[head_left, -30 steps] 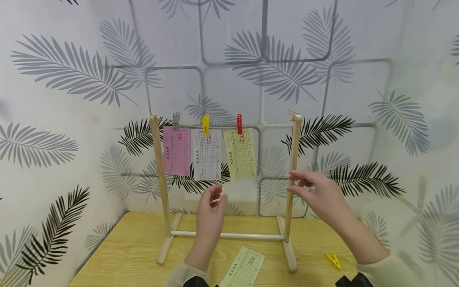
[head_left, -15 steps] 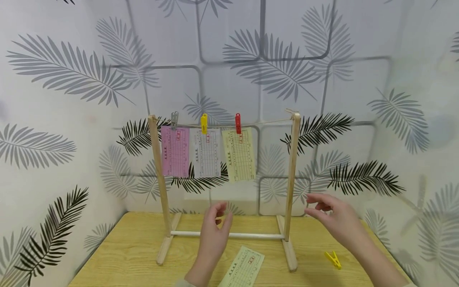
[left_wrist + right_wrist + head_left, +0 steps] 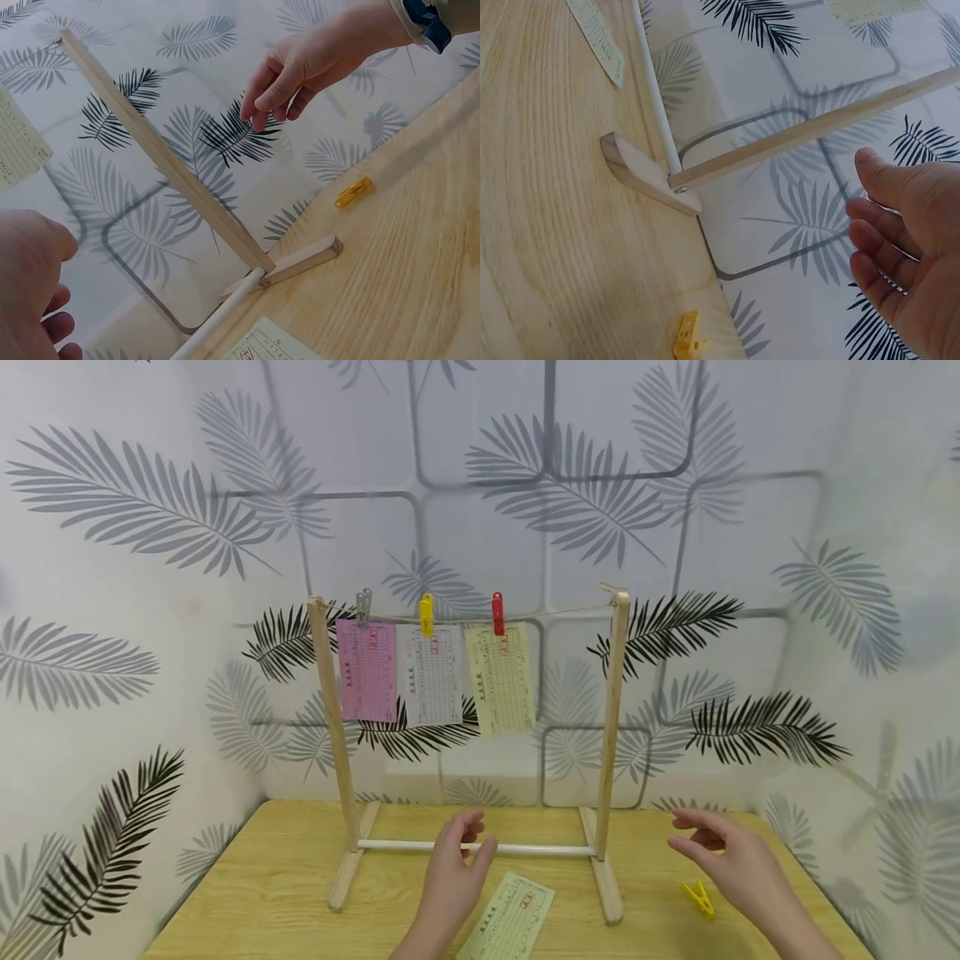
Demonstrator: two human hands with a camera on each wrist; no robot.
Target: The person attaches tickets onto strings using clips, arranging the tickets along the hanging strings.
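A wooden rack (image 3: 615,710) stands on the table (image 3: 262,893) with a string across its top. Pink (image 3: 367,670), white (image 3: 433,677) and yellow (image 3: 501,680) slips hang from it under a grey clip (image 3: 363,607), a yellow clip (image 3: 426,613) and a red clip (image 3: 497,612). My left hand (image 3: 457,860) hovers empty, fingers relaxed, just above a loose yellow slip (image 3: 510,920) on the table. My right hand (image 3: 720,853) hovers empty, fingers loosely bent, above a yellow clothespin (image 3: 697,898) lying right of the rack; the clothespin (image 3: 687,339) also shows in the right wrist view.
Leaf-patterned walls (image 3: 112,610) enclose the table at the back and on both sides. The rack's white crossbar (image 3: 525,850) and wooden feet (image 3: 607,887) sit mid-table. The right half of the string (image 3: 558,612) carries nothing.
Both hands have come down from beside the hanging slips to just above the table, the left over the loose slip, the right toward the yellow clothespin.
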